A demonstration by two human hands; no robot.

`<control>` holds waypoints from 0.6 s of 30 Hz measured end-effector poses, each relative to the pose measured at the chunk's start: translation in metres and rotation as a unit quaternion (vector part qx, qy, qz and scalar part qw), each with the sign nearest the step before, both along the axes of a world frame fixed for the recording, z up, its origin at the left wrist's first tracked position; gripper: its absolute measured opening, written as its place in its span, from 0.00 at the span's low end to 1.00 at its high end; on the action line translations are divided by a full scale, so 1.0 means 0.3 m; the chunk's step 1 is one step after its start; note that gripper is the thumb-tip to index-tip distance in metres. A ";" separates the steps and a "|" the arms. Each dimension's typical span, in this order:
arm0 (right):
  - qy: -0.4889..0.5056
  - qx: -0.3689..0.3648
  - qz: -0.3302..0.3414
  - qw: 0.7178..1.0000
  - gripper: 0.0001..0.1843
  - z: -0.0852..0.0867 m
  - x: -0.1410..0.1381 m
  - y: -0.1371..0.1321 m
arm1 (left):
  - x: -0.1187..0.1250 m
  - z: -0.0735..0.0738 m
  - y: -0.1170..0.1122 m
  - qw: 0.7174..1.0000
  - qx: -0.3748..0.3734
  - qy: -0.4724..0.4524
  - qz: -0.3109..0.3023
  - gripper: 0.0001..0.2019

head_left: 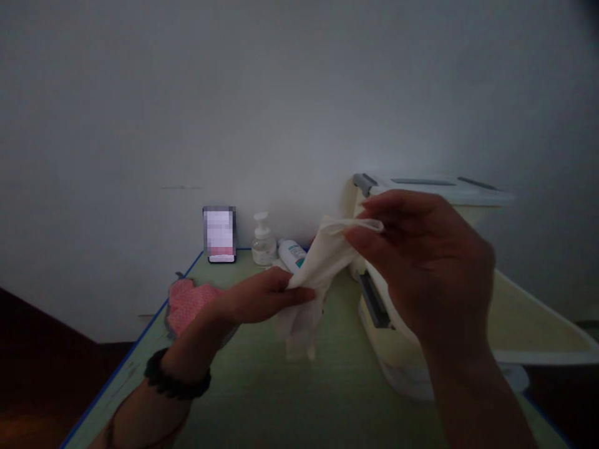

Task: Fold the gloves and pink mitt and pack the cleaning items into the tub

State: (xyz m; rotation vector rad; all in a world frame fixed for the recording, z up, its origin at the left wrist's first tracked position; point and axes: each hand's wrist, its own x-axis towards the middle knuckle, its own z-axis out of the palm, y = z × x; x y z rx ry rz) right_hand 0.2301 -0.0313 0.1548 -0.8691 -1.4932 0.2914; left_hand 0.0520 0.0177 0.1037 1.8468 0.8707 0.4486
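Observation:
A thin white glove hangs in the air over the table, stretched slantwise between my hands. My right hand pinches the rim of its cuff between thumb and fingers, at the upper right. Lower down, my left hand grips the glove's middle, thumb in front of it. The glove's limp finger ends droop below my left hand. A dark beaded bracelet circles my left wrist. Just behind the glove, a white bottle with a green-marked label leans or lies, partly covered.
On the green table stand a lit phone and a clear pump bottle near the wall. A pink cloth lies at the left edge. A large pale bin with grey latches stands at right, partly behind my right hand.

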 end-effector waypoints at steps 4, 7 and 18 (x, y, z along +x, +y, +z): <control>-0.077 0.032 -0.001 0.996 0.10 0.016 0.012 -0.021 | -0.018 -0.001 0.028 0.992 -0.046 -0.064 0.097 0.14; -0.181 0.054 0.038 0.981 0.10 0.018 0.028 -0.017 | -0.037 -0.007 0.054 0.964 -0.109 -0.191 0.152 0.10; -0.431 -0.018 0.166 0.887 0.09 -0.039 -0.014 0.035 | -0.086 0.037 0.076 0.889 -0.177 -0.375 0.194 0.12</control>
